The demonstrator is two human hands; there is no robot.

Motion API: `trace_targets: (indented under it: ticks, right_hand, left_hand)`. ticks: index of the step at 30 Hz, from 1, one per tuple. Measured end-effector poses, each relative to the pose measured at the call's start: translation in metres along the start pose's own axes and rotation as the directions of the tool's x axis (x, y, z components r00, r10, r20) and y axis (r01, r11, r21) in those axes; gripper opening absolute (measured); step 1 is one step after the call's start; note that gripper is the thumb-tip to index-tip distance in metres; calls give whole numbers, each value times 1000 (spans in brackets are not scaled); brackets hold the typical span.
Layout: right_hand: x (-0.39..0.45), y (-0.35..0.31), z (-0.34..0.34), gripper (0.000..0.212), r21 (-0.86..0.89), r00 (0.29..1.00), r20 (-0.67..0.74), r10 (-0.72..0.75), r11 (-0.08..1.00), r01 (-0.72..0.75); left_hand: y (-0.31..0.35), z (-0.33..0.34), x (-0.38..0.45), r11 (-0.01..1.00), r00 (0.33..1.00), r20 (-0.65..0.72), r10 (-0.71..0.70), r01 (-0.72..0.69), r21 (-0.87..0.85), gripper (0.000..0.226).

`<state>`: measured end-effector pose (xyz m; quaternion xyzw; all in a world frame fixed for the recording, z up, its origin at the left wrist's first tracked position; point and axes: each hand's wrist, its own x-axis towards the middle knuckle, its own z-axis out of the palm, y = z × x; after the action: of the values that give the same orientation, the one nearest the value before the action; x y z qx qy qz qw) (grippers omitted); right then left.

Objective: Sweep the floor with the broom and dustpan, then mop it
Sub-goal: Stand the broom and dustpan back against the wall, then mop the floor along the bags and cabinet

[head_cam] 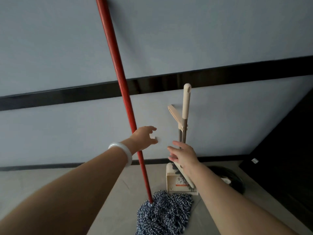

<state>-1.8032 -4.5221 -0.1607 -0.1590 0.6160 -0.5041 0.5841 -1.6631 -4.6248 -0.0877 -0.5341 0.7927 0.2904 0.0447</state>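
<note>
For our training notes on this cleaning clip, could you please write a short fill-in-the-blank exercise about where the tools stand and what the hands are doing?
1. The mop has a long handle coloured ____.
2. The white bangle is worn on the ____ wrist.
3. The broom stands clipped together with the beige ____ against the wall.
4. Neither the left hand nor the right hand has a grip on anything; both are ____.

Missing words: red; left; dustpan; open

free: open gap between mop pole [118, 65] and broom [186, 106] | blocked: pole crosses left, dustpan [177, 182] low, wall [220, 31] behind
</note>
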Motion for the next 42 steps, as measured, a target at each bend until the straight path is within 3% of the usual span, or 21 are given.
trace_targets:
  ticks: [3,5,9,14,19,22,26,30,34,36,39,42]
  right_hand:
    - [-22,-3,24,48,69,996,56,63,995,-66]
    - [-29,-4,40,49,65,996,62,68,995,-72]
    - [-26,-4,75,48,65,996,30,84,994,-86]
    - [-2,5,121,50,225,990,-36,136,966,-125]
    - [25,19,194,51,446,969,-142,204,887,-121]
    - [33,16,229,49,604,959,-121,256,786,-134]
    - [38,-5,248,42,828,957,-60,285,550,-112]
    - [44,-19,250,52,964,971,-4,241,258,-60]
    - [51,-27,253,63,999,992,40,118,9,-41]
    - [56,-31,257,67,996,996,46,76,-79,-39]
    - [66,-31,263,70,985,997,-3,76,-172,16]
    - [79,-27,270,66,967,992,-87,92,-233,106]
  left_hand:
    - [-8,-26,-23,959,995,7,101,-100,266,53]
    - [-16,-43,-31,865,978,20,208,-194,463,53]
    - [-41,-83,-20,411,883,165,440,-361,837,60]
    - [-69,-127,30,-136,720,418,555,-417,899,51]
    - [-83,-145,76,-400,550,560,620,-393,828,50]
    - [-80,-156,89,-455,463,607,646,-404,793,38]
    - [-66,-171,98,-478,365,636,680,-437,762,19]
    - [-53,-180,99,-495,401,659,636,-442,748,32]
    - [-37,-187,93,-425,439,621,649,-467,775,48]
    - [-29,-191,90,-402,484,600,637,-456,794,56]
    - [-21,-195,89,-443,533,603,593,-409,798,63]
    - [-17,-196,89,-480,527,630,571,-408,776,65]
